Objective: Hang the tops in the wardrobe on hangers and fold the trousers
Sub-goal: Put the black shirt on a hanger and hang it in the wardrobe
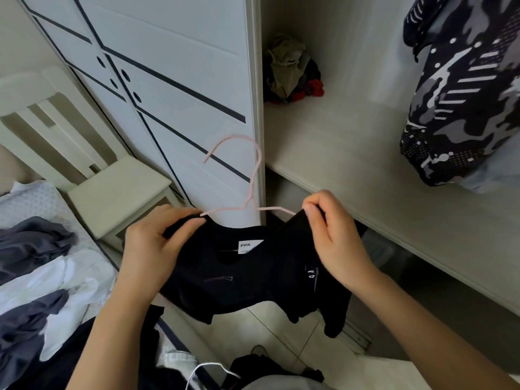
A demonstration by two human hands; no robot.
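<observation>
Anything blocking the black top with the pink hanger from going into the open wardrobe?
Nothing visible does. The left hand and right hand hold the black top on the pink hanger just before the open wardrobe. A patterned garment hangs further right; the rail is out of view.

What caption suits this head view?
Left hand and right hand hold a black top draped on a pink hanger beside the wardrobe shelf.

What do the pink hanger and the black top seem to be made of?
The pink hanger looks like thin coated wire, probably metal: slender, bent into a hook, matte. The black top looks like soft matte knit, perhaps cotton: it sags and creases where held.
</observation>
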